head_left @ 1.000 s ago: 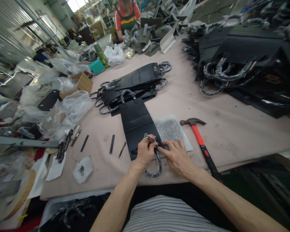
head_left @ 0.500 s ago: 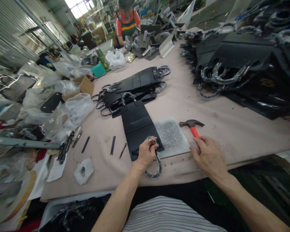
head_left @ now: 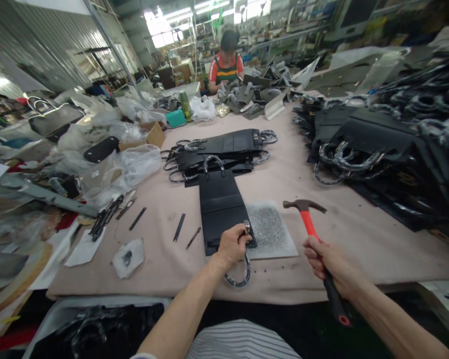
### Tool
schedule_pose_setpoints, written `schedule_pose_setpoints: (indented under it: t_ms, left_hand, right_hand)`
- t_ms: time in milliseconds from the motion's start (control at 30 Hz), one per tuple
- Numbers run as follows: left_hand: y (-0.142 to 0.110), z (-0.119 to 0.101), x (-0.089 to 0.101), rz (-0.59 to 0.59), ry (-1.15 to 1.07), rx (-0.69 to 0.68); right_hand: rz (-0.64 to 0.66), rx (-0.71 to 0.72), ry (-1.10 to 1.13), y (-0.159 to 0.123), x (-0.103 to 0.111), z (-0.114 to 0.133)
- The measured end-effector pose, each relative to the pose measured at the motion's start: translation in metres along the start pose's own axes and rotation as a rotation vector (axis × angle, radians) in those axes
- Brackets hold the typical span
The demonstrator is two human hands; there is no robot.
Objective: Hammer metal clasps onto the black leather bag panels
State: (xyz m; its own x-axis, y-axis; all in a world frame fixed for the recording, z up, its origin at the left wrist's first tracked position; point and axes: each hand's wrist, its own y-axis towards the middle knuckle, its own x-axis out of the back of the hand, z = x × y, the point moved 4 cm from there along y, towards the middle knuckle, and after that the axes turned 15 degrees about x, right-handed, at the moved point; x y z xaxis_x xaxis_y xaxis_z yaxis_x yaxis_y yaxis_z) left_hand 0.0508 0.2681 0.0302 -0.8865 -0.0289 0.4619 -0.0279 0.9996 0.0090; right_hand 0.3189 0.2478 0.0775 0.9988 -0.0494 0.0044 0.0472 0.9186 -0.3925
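Observation:
My left hand (head_left: 232, 244) is closed on a short metal punch (head_left: 247, 227), holding it upright over the near right corner of a black bag panel (head_left: 223, 199). Part of that panel rests on a speckled pale slab (head_left: 273, 229). A plastic-wrapped handle (head_left: 238, 283) loops from the panel's near end, below my fingers. In my right hand (head_left: 331, 264) is a claw hammer (head_left: 307, 219) with a red and black grip. Its head is raised to the right of the slab, apart from the punch.
Stacked black panels with handles (head_left: 217, 149) lie behind. A large pile of black bag pieces (head_left: 377, 144) stands at right. Thin tools (head_left: 178, 227) and a small plastic packet (head_left: 128, 258) lie left on the cloth-covered table (head_left: 164, 274). A co-worker (head_left: 226, 67) sits at the far side.
My right hand has lifted the hammer off the table, its black grip end now showing below the fist. My left hand stays at the panel's corner with the punch. The view has tilted up.

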Motion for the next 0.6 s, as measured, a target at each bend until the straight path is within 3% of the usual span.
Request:
schedule_pose_setpoints:
  t_ms: [133,233,300,367,500,533,600]
  left_hand:
    - [0.000,0.000,0.000,0.011,0.011,0.008]
    - [0.000,0.001,0.000,0.006,0.026,0.013]
    - [0.001,0.002,0.000,0.007,0.040,0.026]
    - [0.001,0.003,-0.001,0.012,0.042,0.031]
    - [0.001,0.003,-0.001,0.019,0.031,0.007]
    - [0.001,0.003,0.000,0.021,0.034,0.002]
    - [0.001,0.002,0.000,0.019,0.045,0.001]
  right_hand:
    - [-0.008,0.541,-0.513,-0.032,-0.008,0.061]
    - [0.117,0.874,-0.929,-0.049,-0.026,0.089]
    - [0.235,0.921,-1.109,-0.053,-0.037,0.095]
    - [0.270,0.963,-1.162,-0.056,-0.044,0.102]
    - [0.036,1.133,-0.993,-0.066,-0.044,0.116]
    - [0.022,1.138,-1.000,-0.067,-0.043,0.116]
    - [0.121,1.083,-1.118,-0.064,-0.044,0.109]
